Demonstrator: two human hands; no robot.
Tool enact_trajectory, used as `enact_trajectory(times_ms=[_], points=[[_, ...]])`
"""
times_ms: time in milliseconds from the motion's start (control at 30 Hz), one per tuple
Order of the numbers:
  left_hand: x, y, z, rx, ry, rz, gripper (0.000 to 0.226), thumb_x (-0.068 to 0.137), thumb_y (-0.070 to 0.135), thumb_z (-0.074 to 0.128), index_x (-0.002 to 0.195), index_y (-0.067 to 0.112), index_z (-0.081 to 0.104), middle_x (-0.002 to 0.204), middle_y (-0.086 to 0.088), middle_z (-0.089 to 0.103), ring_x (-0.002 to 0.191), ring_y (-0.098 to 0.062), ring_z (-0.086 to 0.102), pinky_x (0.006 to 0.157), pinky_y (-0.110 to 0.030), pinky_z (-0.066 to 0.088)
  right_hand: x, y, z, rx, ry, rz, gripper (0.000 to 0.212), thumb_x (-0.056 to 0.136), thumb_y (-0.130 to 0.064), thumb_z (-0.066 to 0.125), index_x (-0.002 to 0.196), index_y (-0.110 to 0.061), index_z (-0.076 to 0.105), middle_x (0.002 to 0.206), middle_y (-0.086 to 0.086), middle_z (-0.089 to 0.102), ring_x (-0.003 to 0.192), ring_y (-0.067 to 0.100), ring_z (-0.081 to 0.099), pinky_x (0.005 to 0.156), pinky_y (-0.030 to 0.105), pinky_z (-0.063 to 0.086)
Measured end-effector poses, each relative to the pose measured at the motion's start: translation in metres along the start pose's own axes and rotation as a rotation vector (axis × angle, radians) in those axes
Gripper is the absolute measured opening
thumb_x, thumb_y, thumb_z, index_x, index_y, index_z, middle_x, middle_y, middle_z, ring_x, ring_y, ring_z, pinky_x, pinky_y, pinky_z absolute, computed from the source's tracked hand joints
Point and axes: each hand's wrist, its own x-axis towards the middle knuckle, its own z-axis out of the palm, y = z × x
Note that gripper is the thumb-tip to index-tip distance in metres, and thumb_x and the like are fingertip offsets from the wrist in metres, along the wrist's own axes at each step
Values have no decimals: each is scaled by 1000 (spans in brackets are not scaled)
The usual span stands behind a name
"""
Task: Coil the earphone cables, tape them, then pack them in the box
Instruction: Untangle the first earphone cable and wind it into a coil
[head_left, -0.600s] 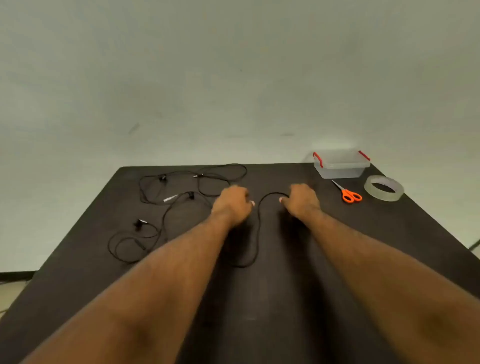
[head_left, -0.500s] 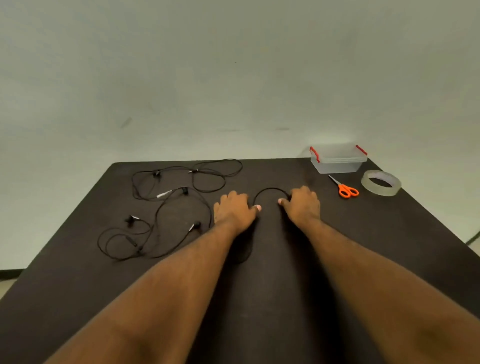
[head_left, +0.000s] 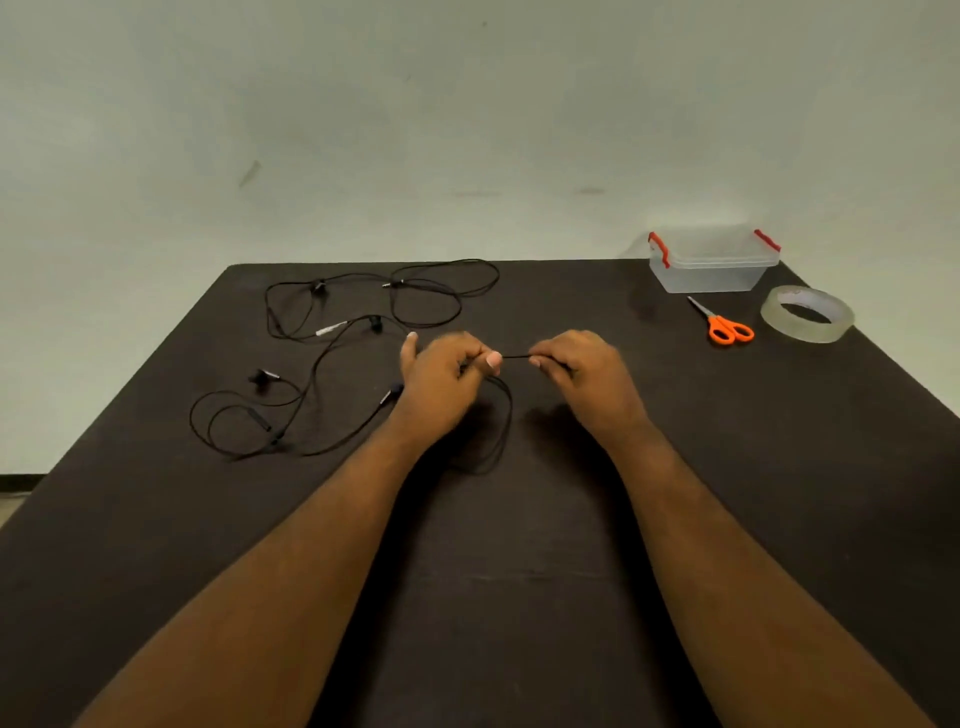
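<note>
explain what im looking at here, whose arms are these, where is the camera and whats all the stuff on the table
There is no machine here: these are a person's two bare arms. The picture comes from one wide-angle camera worn on their head, looking forward and down, so the arms reach in from the bottom.

The left hand and right hand each pinch the same black earphone cable, with a short stretch held straight between them; the rest hangs in a loop down to the dark table.

To the left lie more black earphones, loose and uncoiled. At the far right stand a clear plastic box with red clips, orange-handled scissors and a roll of clear tape.
</note>
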Motion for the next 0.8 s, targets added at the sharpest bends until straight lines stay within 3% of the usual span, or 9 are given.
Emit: enact_trajectory(times_ms=[67, 133, 300, 433, 567, 633, 700, 800], points=[[-2, -2, -5, -65, -27, -3, 25, 98, 30, 52, 78, 19, 64, 64, 11, 57, 72, -11, 60, 118, -45, 4, -1, 11, -5, -28, 61, 56, 6, 86, -11, 69, 89, -8, 74, 83, 5, 72, 76, 24, 62, 75, 27, 40], [-3, -7, -9, -24, 36, 20, 23, 97, 25, 55, 81, 14, 66, 59, 13, 52, 65, -15, 57, 117, -40, 10, -2, 25, -13, -75, 109, 160, 8, 87, -15, 68, 90, -11, 74, 86, 5, 73, 79, 27, 61, 76, 32, 41], [5, -24, -30, 82, 212, 85, 18, 94, 19, 61, 82, 9, 71, 76, 1, 69, 71, -20, 60, 109, -35, 19, -5, 54, -33, -221, 152, 374, 18, 91, -25, 63, 101, -15, 74, 95, 5, 74, 92, 31, 61, 85, 41, 45], [6, -38, -43, 59, 258, 69, 19, 92, 20, 64, 80, 7, 71, 74, -4, 69, 74, -25, 62, 94, -22, 27, -8, 58, -38, -268, 164, 474, 22, 92, -28, 61, 106, -17, 73, 99, 5, 74, 99, 31, 60, 92, 47, 44], [5, -42, -39, 11, 253, 90, 17, 91, 18, 66, 81, 6, 72, 70, 5, 63, 66, -15, 58, 87, -34, 44, -6, 56, -34, -221, 153, 564, 25, 91, -27, 63, 110, -14, 72, 103, 6, 73, 104, 28, 60, 96, 47, 46], [5, -42, -35, 0, 263, 105, 16, 90, 17, 66, 81, 5, 72, 70, 8, 61, 63, -5, 53, 77, -20, 46, -6, 55, -33, -183, 168, 601, 25, 90, -25, 65, 110, -13, 72, 104, 6, 73, 105, 27, 61, 97, 47, 46], [4, -40, -32, -44, 309, 92, 11, 89, 13, 66, 83, 4, 71, 75, 6, 60, 68, -4, 53, 67, -4, 38, -7, 53, -33, -147, 168, 629, 24, 89, -24, 65, 109, -12, 72, 105, 6, 73, 106, 26, 62, 98, 45, 47], [2, -33, -25, -129, 327, 60, 6, 87, 7, 66, 82, 5, 69, 81, 1, 63, 78, -10, 55, 70, -3, 36, -6, 47, -31, -155, 92, 672, 34, 90, -26, 65, 122, -16, 65, 123, 5, 66, 119, 27, 56, 103, 45, 42]])
